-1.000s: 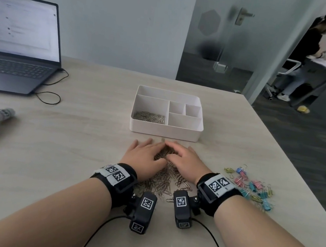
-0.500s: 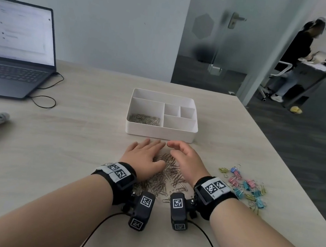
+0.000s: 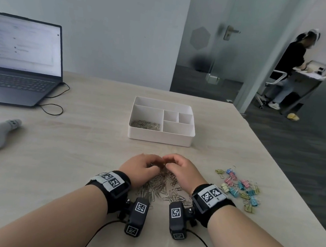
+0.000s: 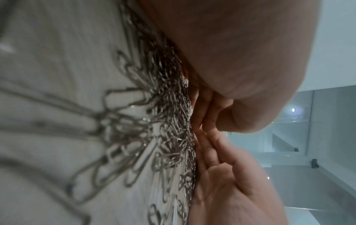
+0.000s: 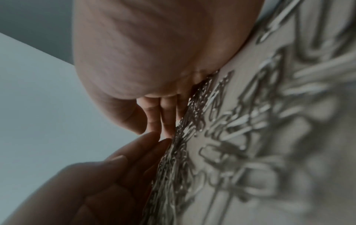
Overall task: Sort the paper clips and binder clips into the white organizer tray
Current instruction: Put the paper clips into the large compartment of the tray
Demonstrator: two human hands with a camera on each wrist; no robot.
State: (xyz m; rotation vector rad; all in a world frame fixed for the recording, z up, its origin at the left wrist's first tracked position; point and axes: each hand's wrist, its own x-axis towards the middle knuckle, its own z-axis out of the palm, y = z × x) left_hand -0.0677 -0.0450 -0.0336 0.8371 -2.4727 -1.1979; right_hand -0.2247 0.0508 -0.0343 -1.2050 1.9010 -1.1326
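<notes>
Both hands cup the far end of the paper clips on the desk: left hand and right hand, fingers curled, fingertips meeting. The white tray lies straight beyond them, equally near both; binder clips wait right.

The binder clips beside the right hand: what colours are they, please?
Pastel pink, blue, green and yellow binder clips, clearest in the head view.

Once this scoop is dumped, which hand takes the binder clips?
Right, probably. The binder clips lie just outboard of the right hand; the left hand would have to cross the paper clip pile.
</notes>
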